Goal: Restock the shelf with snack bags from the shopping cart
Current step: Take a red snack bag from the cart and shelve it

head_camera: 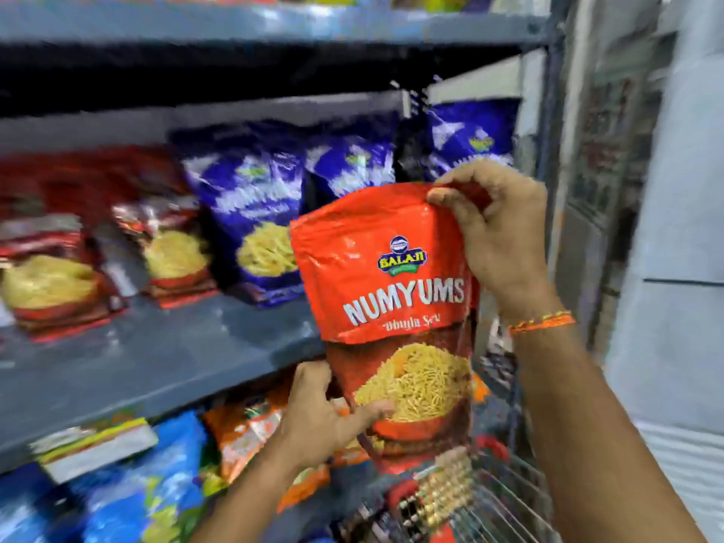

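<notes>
I hold a red snack bag (391, 291) marked NUMYUMS upright in front of the grey shelf (156, 358). My right hand (497, 233) pinches its top right corner. My left hand (325, 417) grips its lower left edge, thumb on the picture of yellow noodles. The bag hangs over the front edge of the shelf board, above the wire shopping cart (505, 499) at the bottom right. Several red bags (51, 264) and blue bags (254, 213) stand on the shelf behind and to the left.
A shelf board (274, 21) runs above. The lower shelf holds blue packs (145, 487) and orange packs (250, 429). A metal upright (548, 190) bounds the shelf on the right, with a pale wall (681, 229) beyond. Bare shelf board shows in front of the standing bags.
</notes>
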Tool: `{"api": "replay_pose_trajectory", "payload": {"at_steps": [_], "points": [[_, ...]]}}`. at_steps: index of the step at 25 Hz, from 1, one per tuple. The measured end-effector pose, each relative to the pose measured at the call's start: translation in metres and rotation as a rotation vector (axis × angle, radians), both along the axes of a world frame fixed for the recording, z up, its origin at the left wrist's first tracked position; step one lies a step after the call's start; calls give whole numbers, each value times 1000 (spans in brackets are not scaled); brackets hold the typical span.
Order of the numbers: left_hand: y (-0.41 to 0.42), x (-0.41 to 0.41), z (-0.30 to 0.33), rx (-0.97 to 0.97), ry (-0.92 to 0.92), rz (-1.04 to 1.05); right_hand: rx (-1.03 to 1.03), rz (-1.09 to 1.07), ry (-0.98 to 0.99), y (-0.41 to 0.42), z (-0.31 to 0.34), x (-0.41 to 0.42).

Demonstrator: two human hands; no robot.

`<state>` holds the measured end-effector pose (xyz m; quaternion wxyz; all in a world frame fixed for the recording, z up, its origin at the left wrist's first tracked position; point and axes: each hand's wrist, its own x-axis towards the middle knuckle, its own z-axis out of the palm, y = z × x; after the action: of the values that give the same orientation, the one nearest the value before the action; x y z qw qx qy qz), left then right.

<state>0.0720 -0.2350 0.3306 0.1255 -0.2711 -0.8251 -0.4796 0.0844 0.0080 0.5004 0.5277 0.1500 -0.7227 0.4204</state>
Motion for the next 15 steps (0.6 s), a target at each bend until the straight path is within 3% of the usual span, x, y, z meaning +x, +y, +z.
{"api": "replay_pose_trajectory", "payload": {"at_steps": [4, 11, 15], "points": [[-92, 9, 74, 179, 20, 89, 16, 115, 162, -95, 71, -32], [-225, -26, 111, 346, -35, 196, 77, 252, 55, -236, 107, -110], [-263, -67, 108, 334, -101, 247, 215, 152, -34, -284, 118, -146]]}}
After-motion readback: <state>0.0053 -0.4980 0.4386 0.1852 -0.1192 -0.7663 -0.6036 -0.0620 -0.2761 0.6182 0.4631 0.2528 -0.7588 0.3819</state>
